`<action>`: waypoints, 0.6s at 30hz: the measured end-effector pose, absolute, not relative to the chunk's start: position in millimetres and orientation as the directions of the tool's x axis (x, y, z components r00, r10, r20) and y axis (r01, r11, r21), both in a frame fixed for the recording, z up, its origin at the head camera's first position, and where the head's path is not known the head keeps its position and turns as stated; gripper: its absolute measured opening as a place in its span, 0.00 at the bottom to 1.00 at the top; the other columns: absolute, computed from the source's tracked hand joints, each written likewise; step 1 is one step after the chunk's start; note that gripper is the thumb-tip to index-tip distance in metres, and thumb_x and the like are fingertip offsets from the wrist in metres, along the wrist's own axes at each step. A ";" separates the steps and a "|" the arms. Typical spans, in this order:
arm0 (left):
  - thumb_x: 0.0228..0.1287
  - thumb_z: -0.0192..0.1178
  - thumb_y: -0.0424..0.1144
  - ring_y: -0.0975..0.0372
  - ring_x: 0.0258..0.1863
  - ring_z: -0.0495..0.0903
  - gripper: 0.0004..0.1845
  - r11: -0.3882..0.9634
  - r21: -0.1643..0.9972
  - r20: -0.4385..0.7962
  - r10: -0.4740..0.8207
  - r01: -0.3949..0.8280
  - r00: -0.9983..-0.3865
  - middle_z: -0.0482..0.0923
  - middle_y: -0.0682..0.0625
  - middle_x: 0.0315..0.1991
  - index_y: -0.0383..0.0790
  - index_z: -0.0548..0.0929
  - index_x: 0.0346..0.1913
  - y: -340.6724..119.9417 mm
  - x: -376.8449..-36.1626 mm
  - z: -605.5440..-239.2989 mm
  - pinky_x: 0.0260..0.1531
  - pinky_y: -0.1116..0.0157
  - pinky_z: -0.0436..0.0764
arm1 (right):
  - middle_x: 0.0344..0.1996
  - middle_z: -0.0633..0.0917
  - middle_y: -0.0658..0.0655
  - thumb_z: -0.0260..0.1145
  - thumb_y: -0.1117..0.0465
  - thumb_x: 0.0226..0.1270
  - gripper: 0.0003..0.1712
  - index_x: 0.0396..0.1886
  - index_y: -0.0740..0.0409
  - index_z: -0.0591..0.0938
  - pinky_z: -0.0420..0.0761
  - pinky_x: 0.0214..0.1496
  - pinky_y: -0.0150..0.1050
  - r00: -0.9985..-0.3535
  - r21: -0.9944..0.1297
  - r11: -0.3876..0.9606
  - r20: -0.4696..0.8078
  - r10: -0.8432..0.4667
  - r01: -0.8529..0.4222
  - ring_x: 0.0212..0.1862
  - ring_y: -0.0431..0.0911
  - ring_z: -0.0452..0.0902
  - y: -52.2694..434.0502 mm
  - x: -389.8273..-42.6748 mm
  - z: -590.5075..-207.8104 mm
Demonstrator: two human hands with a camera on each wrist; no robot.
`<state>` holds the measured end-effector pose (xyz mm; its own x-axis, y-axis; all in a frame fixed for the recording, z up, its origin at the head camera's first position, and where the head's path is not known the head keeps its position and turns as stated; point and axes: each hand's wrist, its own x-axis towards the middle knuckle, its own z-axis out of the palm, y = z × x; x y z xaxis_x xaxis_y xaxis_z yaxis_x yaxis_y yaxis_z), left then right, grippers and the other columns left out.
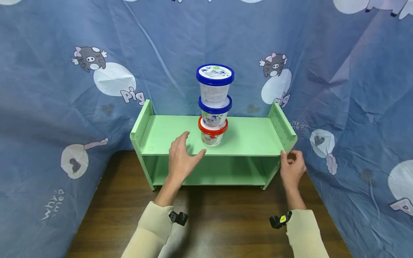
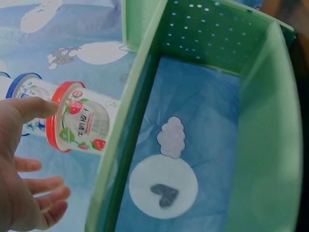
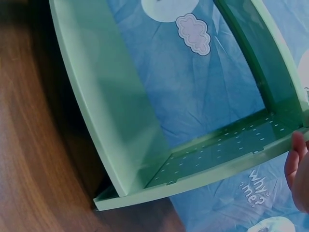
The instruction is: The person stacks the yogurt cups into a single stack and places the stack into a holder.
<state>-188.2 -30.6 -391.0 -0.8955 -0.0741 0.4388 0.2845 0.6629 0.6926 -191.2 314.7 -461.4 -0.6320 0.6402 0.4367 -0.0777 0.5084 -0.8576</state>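
Observation:
Three lidded tubs form an upright stack on the top board of a green shelf [image 1: 167, 125]. Lowest is the red-lidded tub [image 1: 212, 138], printed with strawberries in the left wrist view; on it sits a blue-lidded tub [image 1: 213, 118], and a larger blue-lidded tub [image 1: 215, 89] tops the stack. My left hand [image 1: 180, 157] is before the shelf, left of the stack, thumb and fingers spread apart, holding nothing. At the shelf's right front corner, my right hand [image 1: 293, 168] grips the edge of the side panel [image 3: 231, 166], thumb at the front and fingers curled.
A lower board [image 1: 209, 172] runs beneath the top one. Raised side panels, perforated with small holes, bound the shelf left and right. Blue cloth [image 1: 180, 43] with pig prints hangs behind and along both sides. Brown wood-look floor [image 1: 226, 222] lies in front.

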 end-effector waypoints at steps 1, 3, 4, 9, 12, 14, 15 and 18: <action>0.49 0.71 0.52 0.46 0.57 0.74 0.39 0.668 0.679 0.465 -0.069 0.306 -0.883 0.76 0.40 0.60 0.39 0.71 0.64 -32.6 -183.6 -395.3 0.59 0.47 0.71 | 0.34 0.80 0.51 0.67 0.57 0.62 0.16 0.42 0.65 0.78 0.66 0.26 0.18 -0.631 -0.858 0.509 0.434 0.643 -0.071 0.20 0.21 0.65 315.6 -191.4 -461.4; 0.50 0.71 0.51 0.45 0.56 0.75 0.38 0.673 0.653 0.512 -0.056 0.346 -0.857 0.77 0.39 0.58 0.37 0.73 0.62 -36.0 -174.9 -406.2 0.57 0.46 0.71 | 0.34 0.81 0.52 0.67 0.56 0.62 0.17 0.43 0.65 0.79 0.66 0.26 0.18 -0.631 -0.858 0.511 0.429 0.646 -0.060 0.20 0.20 0.65 317.6 -191.7 -460.8; 0.50 0.72 0.50 0.45 0.55 0.75 0.38 0.678 0.641 0.529 -0.051 0.360 -0.847 0.78 0.39 0.58 0.36 0.73 0.62 -37.4 -170.7 -412.3 0.56 0.46 0.71 | 0.35 0.81 0.52 0.67 0.56 0.62 0.17 0.43 0.65 0.79 0.66 0.27 0.18 -0.634 -0.857 0.512 0.427 0.645 -0.056 0.19 0.20 0.65 318.7 -191.8 -460.1; 0.49 0.72 0.49 0.44 0.51 0.76 0.35 0.723 0.543 0.623 -0.004 0.428 -0.783 0.77 0.38 0.56 0.35 0.75 0.59 -43.5 -155.6 -445.3 0.48 0.47 0.73 | 0.37 0.81 0.51 0.66 0.52 0.64 0.21 0.48 0.63 0.78 0.66 0.32 0.22 -0.660 -0.858 0.514 0.394 0.640 -0.014 0.19 0.19 0.63 323.5 -189.3 -456.4; 0.48 0.71 0.48 0.44 0.49 0.76 0.34 0.753 0.474 0.680 0.016 0.456 -0.733 0.77 0.37 0.55 0.35 0.75 0.57 -48.7 -148.0 -461.0 0.44 0.48 0.75 | 0.42 0.81 0.54 0.64 0.50 0.65 0.24 0.53 0.62 0.76 0.65 0.34 0.24 -0.695 -0.849 0.528 0.374 0.615 0.010 0.20 0.18 0.63 323.9 -184.1 -456.8; 0.47 0.71 0.48 0.44 0.48 0.76 0.34 0.761 0.454 0.700 0.017 0.463 -0.714 0.76 0.36 0.54 0.35 0.76 0.57 -52.4 -144.3 -469.3 0.44 0.47 0.75 | 0.47 0.80 0.57 0.63 0.49 0.66 0.26 0.57 0.61 0.74 0.66 0.35 0.24 -0.714 -0.840 0.542 0.372 0.593 0.013 0.21 0.18 0.64 323.3 -179.3 -458.4; 0.47 0.71 0.48 0.43 0.48 0.76 0.34 0.765 0.449 0.702 0.018 0.462 -0.712 0.76 0.36 0.54 0.35 0.76 0.57 -54.3 -142.7 -472.8 0.44 0.47 0.75 | 0.49 0.79 0.56 0.63 0.49 0.66 0.27 0.58 0.60 0.73 0.66 0.34 0.22 -0.718 -0.835 0.550 0.376 0.586 0.011 0.22 0.18 0.65 323.1 -176.9 -460.2; 0.46 0.71 0.49 0.42 0.49 0.76 0.35 0.773 0.443 0.698 0.021 0.454 -0.716 0.77 0.35 0.54 0.34 0.76 0.56 -59.5 -140.7 -482.3 0.46 0.45 0.76 | 0.52 0.76 0.57 0.64 0.51 0.65 0.29 0.61 0.60 0.70 0.67 0.32 0.18 -0.725 -0.827 0.562 0.399 0.562 -0.019 0.26 0.19 0.66 322.1 -169.0 -467.4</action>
<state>-140.7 -59.5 -482.3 -0.7155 0.0209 0.6983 0.4545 0.7731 0.4425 -169.0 322.1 -467.4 -0.7246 0.5621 0.3988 -0.0190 0.5620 -0.8269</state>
